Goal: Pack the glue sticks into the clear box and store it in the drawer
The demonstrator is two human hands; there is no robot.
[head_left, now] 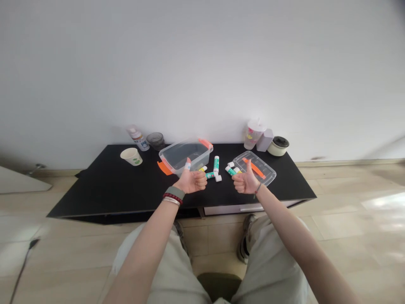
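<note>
Judging by how things are lying, the handling is seemingly standing at a beginning or a pause: the clear container (181, 153) is standing uncovered left of the middle of the surface (126, 192), toward its far edge, its lid (269, 172) is already lying off it toward the right edge, and the green-and-white tubes (216, 163) are resting loose between the two. The lid is not yet covering the container, and no tube is being held. The left hand (193, 181) and the right hand (245, 182) are both clenching with thumbs pointing up, apparently grasping nothing, above the surface near its front edge; whether they are touching anything is not showing. By count, the surface is carrying one container, one lid, three green-and-white tubes, two partly hidden yellow tubes (203, 168) and at least two white cap-like pieces (218, 178), possibly tube ends. One paper cup (131, 156), one bottle (139, 139) and one dark glass (155, 141) are standing toward the far left corner; one lidded cup (253, 134), one pale box (265, 140) and one pot (277, 148) are standing toward the far right corner.
</note>
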